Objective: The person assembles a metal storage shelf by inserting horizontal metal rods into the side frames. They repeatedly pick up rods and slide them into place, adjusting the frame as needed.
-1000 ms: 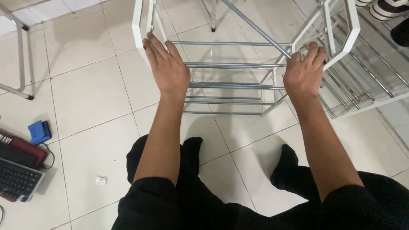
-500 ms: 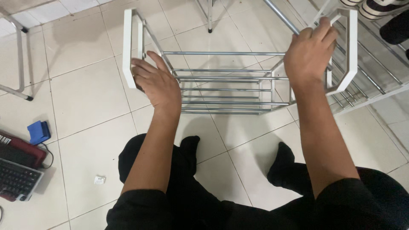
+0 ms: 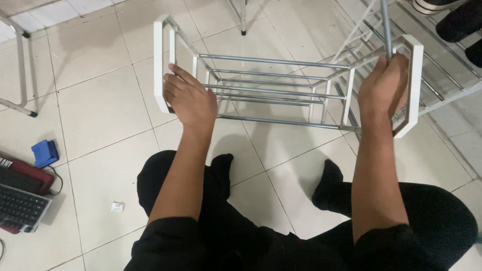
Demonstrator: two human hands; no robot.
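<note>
Gripping white-framed metal rack (image 3: 273, 90), frame centre: left hand (image 3: 190, 100) clasping left end panel, right hand (image 3: 382, 88) clasping right.

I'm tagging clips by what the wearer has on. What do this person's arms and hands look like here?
Both forearms are bare. Black sleeves are pushed up to about the elbows. The left hand and the right hand are gloveless. No ring, watch or bracelet is visible from this side.
</note>
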